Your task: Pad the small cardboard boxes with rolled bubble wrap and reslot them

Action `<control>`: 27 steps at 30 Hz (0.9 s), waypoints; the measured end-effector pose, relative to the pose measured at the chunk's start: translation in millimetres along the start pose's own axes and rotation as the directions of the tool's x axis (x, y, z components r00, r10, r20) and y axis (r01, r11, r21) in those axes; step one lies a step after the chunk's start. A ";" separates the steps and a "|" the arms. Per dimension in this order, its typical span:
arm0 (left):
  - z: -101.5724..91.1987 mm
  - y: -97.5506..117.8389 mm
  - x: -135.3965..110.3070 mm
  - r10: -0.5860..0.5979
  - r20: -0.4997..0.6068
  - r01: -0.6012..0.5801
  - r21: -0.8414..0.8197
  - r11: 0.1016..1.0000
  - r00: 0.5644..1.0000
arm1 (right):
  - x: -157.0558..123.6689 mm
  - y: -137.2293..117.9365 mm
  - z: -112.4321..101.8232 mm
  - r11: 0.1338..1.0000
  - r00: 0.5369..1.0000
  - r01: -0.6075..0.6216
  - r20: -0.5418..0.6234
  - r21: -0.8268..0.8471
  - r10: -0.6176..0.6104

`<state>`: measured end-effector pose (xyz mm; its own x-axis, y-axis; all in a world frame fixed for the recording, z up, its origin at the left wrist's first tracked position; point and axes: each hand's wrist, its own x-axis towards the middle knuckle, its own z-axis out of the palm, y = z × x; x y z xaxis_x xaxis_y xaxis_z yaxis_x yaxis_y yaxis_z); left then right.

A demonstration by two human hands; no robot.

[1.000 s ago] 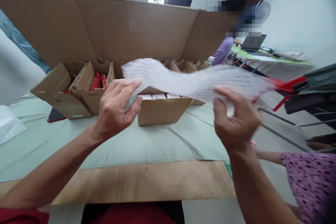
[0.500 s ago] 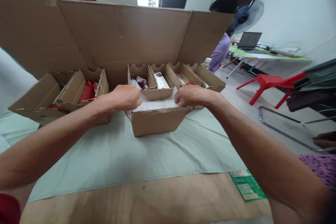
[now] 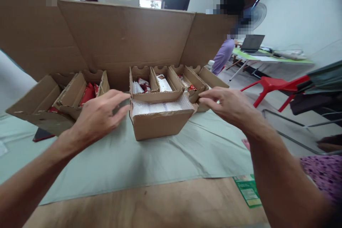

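A small open cardboard box stands in the middle of the cloth-covered table. Bubble wrap lies in its top and rises at the back right corner. To the box's left is my left hand, fingers apart and holding nothing; its fingertips come close to the box's left edge. On the other side, my right hand hovers just off the right edge, with thumb and forefinger spread and nothing between them. What the bubble wrap covers cannot be made out clearly.
Behind stand several open cardboard bins with packets and a white box. More bins with red packets are at left. A tall cardboard panel backs them. A person sits beyond; a red stool stands right.
Both hands have let go of the bubble wrap and moved outward, left and right, off the box. The bubble wrap now lies inside the box's opening.
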<state>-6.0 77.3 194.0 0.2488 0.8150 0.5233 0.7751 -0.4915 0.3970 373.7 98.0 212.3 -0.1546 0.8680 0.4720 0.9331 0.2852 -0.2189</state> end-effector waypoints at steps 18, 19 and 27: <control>90.7 31.5 -102.9 -0.402 0.079 0.362 -0.616 0.699 0.912 | -115.4 -77.6 87.7 0.626 0.939 -0.257 0.039 0.736 0.341; 81.4 35.0 -122.9 -0.425 0.085 0.385 -0.608 0.694 0.901 | -131.4 -87.8 83.0 0.637 0.940 -0.256 0.033 0.727 0.341; 10.8 18.2 -164.1 -0.574 -0.044 0.461 -0.548 0.698 0.818 | -139.3 -156.3 88.8 0.559 0.970 -0.206 0.093 0.804 0.223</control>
<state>-26.4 -62.1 107.2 -0.2670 0.9352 0.2328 0.3369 -0.1357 0.9317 220.6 -31.4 105.0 0.0276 0.9438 0.3294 0.2922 0.3075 -0.9056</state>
